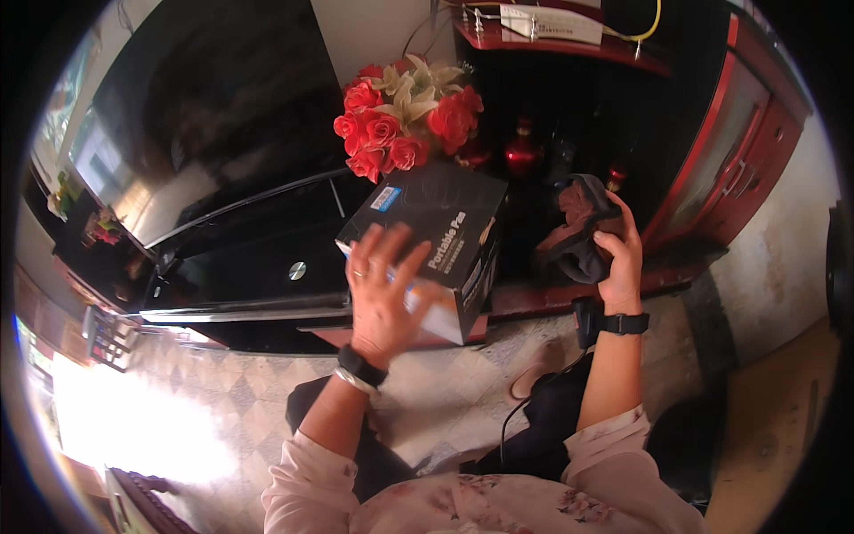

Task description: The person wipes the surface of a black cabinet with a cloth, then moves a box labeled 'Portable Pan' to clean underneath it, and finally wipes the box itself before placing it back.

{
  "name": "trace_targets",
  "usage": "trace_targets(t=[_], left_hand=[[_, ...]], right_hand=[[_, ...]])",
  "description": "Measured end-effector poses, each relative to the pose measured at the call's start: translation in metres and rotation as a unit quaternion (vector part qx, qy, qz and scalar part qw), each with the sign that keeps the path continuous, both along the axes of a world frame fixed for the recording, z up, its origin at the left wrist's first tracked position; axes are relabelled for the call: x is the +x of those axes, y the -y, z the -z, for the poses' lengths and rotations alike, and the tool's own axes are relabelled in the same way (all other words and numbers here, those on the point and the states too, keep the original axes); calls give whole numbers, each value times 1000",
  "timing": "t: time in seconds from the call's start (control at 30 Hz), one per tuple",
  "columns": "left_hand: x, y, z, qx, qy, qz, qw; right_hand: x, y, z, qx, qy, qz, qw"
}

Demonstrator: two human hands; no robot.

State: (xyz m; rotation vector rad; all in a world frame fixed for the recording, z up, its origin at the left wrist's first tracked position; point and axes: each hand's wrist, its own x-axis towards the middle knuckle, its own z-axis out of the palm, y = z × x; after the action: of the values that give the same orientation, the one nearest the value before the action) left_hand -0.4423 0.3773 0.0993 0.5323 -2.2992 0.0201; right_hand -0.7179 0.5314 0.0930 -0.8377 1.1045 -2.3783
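My left hand (387, 294) hovers over or touches the near left side of a black cardboard box (427, 207) with printed writing; its fingers are spread and slightly blurred, and contact is unclear. In my right hand (620, 253) is a dark cloth item (579, 257) with a brownish inner side, gripped between thumb and fingers to the right of the box. Directly behind the box stands a bunch of artificial red roses and pale lilies (407, 113). Each wrist wears a black band, and a cable runs down from the one on the right.
The box rests on a glossy black cabinet top (247, 274) beside a large television screen (220, 100). Red ornaments (524, 150) stand behind the cloth. Above is a red shelf (560, 43) with a white power strip (550, 23). A red cabinet with doors (727, 160) stands at right.
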Motion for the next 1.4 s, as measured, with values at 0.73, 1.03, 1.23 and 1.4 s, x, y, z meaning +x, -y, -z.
trace_targets(t=[0.73,1.03,1.23,1.4], left_hand=[[4,-20,18,96,-101,-23,990],[25,-10,28,67,-77,-28,994],[26,-11,22,60,-78,2,995],[19,-19,21,61,-151,30,986]], right_hand=[[36,136,-111,569,-691,79,439],[155,74,-94,161,-723,105,664],[112,71,-55,294,-681,150,654],[33,70,-84,523,-569,192,605]])
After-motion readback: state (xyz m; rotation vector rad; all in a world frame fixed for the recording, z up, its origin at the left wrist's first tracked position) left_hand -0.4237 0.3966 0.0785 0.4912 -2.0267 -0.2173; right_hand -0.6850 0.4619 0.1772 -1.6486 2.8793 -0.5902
